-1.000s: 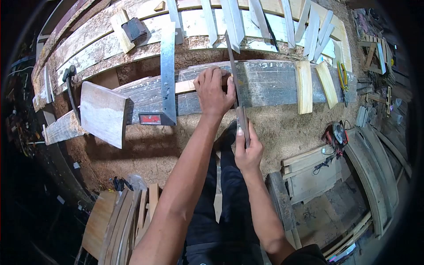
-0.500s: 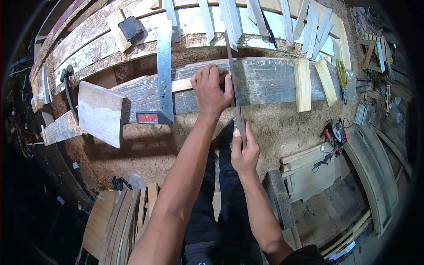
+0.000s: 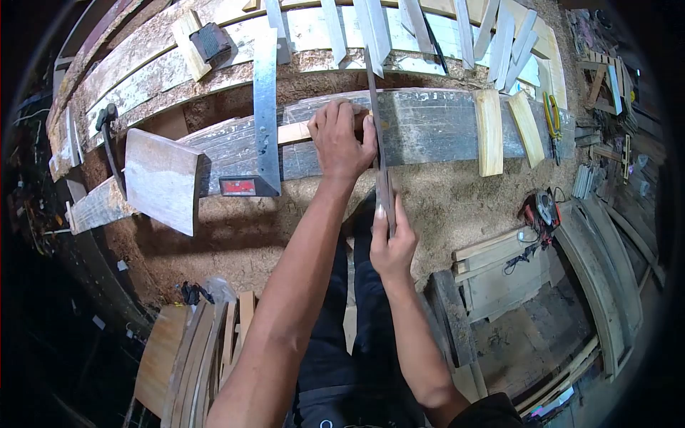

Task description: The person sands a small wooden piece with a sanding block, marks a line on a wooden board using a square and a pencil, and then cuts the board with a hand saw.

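Observation:
My left hand presses down on a narrow pale wood strip that lies along a grey curved plank. My right hand grips the near end of a hand saw, whose thin blade runs away from me across the plank, right beside my left fingers. The blade's far end reaches the pale boards behind the plank.
A steel try square with a red label lies across the plank at left. A hammer and a wide board sit further left. Two short wood blocks and yellow pliers rest at right. An electric tool lies on the sawdust floor.
My right hand and the saw have slid slightly away and back along the cut line. My left hand stays pressed on the strip; the whole view has shifted a little upward.

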`<action>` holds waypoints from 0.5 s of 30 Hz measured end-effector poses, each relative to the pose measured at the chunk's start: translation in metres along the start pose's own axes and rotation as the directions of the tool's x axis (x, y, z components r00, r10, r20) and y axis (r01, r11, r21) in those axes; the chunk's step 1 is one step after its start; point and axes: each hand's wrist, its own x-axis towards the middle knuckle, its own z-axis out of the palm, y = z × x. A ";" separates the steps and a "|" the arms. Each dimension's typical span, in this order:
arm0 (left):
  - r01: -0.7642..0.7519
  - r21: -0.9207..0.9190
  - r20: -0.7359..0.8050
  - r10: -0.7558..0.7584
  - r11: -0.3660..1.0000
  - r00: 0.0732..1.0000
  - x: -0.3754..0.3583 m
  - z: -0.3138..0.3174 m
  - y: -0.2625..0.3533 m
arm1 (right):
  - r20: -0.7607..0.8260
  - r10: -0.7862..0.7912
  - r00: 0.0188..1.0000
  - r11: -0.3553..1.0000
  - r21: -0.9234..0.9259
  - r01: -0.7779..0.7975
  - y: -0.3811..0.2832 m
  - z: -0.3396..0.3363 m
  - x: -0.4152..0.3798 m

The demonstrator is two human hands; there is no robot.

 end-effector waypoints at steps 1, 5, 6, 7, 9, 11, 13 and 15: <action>0.001 -0.010 -0.005 -0.001 1.000 1.000 0.001 0.000 0.000 | -0.001 -0.010 1.000 1.000 -0.008 0.010 0.001 -0.005 -0.009; -0.020 -0.007 -0.002 0.020 1.000 1.000 0.001 0.000 -0.002 | 0.008 -0.030 1.000 0.999 -0.041 0.030 -0.011 -0.010 -0.001; -0.013 -0.008 0.004 0.013 1.000 1.000 0.002 0.000 -0.001 | 0.003 -0.061 0.998 0.996 -0.063 0.061 -0.014 -0.005 0.014; -0.006 -0.009 0.008 0.006 1.000 1.000 0.001 0.000 -0.001 | 0.002 -0.095 0.996 0.992 -0.085 0.094 -0.014 0.000 0.027; -0.014 0.003 -0.009 0.014 1.000 1.000 0.001 0.000 -0.001 | -0.038 -0.160 0.986 0.985 -0.077 0.157 -0.009 0.004 0.032; -0.017 0.007 -0.009 0.017 1.000 1.000 0.001 -0.002 -0.001 | -0.040 -0.144 0.989 0.990 -0.019 0.143 -0.008 -0.002 0.018; -0.018 -0.002 0.001 0.018 1.000 1.000 0.002 -0.002 -0.001 | -0.038 -0.143 0.989 0.989 -0.033 0.142 0.004 -0.009 -0.008; -0.009 -0.006 0.006 0.009 1.000 1.000 0.002 -0.002 0.000 | -0.024 -0.127 0.992 0.991 -0.055 0.126 0.008 -0.013 -0.010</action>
